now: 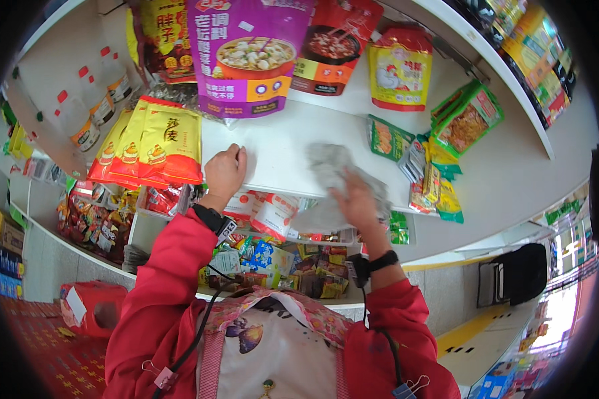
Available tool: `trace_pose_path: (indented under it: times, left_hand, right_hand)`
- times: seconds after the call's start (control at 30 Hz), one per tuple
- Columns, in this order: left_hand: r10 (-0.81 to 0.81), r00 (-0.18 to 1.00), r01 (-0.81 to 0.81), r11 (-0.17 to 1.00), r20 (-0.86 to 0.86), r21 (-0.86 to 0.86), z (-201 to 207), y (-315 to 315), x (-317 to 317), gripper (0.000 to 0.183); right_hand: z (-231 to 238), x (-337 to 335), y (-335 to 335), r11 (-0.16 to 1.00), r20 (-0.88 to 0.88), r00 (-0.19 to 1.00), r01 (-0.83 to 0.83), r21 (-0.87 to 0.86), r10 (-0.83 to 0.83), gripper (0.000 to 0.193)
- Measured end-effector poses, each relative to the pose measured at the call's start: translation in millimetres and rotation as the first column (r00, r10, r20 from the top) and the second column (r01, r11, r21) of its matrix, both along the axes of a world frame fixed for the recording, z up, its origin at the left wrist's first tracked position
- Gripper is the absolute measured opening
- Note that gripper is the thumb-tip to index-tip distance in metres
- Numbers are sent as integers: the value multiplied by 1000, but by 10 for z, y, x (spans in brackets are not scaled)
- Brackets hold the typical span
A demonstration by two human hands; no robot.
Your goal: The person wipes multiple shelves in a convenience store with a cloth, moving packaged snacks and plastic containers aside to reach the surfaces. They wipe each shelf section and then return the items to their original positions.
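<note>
A blurred grey cloth [329,163] lies bunched on the white shelf [276,149], part of it draping over the front edge. My right hand [358,199] is on this cloth, its fingers curled into it and partly smeared by motion. To the left, my left hand [225,174] rests at the shelf's front edge, closed in a loose fist with nothing showing in it. Beside that fist stand several yellow and red packets [170,143]. Behind it is a large purple pouch [246,60] with a bowl of food pictured on it.
A red pouch [333,46] and a yellow-red pouch [400,70] stand at the back. Green packets [466,120] and small sachets [432,183] lie to the right. Bottles with red caps [76,120] line the left wall. Lower bins hold snack packets [266,259]. A black chair [519,272] is at right.
</note>
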State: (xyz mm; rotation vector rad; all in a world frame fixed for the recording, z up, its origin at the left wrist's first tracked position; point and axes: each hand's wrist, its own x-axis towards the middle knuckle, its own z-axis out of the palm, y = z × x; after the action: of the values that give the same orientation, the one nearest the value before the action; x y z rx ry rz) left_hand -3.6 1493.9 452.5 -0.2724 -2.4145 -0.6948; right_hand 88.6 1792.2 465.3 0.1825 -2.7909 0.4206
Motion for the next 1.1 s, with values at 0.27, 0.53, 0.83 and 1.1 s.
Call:
trace_pose_path:
  times: [0.27, 0.53, 0.83, 1.1]
  left_hand:
    - [-21, 999, 19, 998, -32, -54, 20, 58, 7, 19]
    - [-25, 996, 22, 999, -81, -41, -60, 39, -29, 24]
    - [-3, 999, -1, 995, -40, -101, -66, 21, -36, 33]
    - [-37, 997, 41, 998, 75, -49, 40, 16, 38, 34]
  right_hand:
    - [-36, -917, 253, 963, 39, 967, 247, 110, -253, 71]
    - [91, -1888, -936, 991, 175, 978, 102, 87, -116, 86]
    - [65, -850, -1315, 988, 103, 984, -151, 33, 147, 70]
    - [-228, -67, -523, 994, -195, 975, -103, 42, 109, 44]
